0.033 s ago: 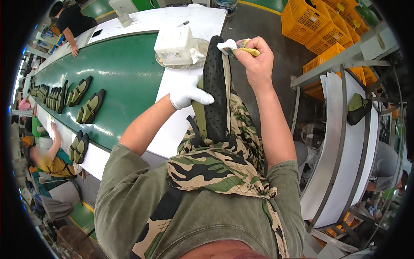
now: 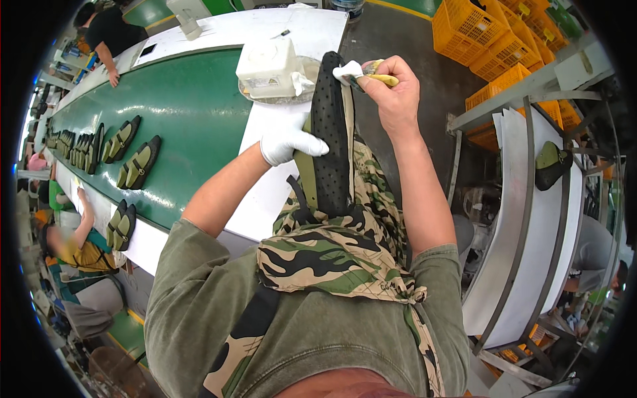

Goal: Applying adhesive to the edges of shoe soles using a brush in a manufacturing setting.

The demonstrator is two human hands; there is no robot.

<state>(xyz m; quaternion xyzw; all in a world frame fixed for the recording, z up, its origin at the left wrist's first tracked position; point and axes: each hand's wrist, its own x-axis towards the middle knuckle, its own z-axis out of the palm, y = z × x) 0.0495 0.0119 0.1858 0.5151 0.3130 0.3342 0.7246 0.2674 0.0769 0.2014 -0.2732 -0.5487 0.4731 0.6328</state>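
My left hand (image 2: pixel 290 144), in a white glove, is closed around an olive-green shoe (image 2: pixel 330 126) and holds it upright in front of my apron. Its black, dotted sole faces right and toward me. My bare right hand (image 2: pixel 399 94) pinches a brush with a yellow handle (image 2: pixel 387 80). A white cloth or wad (image 2: pixel 348 72) sits at the brush's working end, against the edge of the sole near the upper tip. Bristles are mostly hidden there. Just left of the shoe's tip, a white plastic container (image 2: pixel 267 68) stands on a round tray.
Finished-looking olive sandals (image 2: pixel 139 164) stand in a row along a green conveyor belt (image 2: pixel 192 99) on the left. Another shoe (image 2: pixel 553 164) rests on a metal rack at right. Yellow crates (image 2: pixel 464 40) are stacked at the far right. Co-workers sit and stand along the left side.
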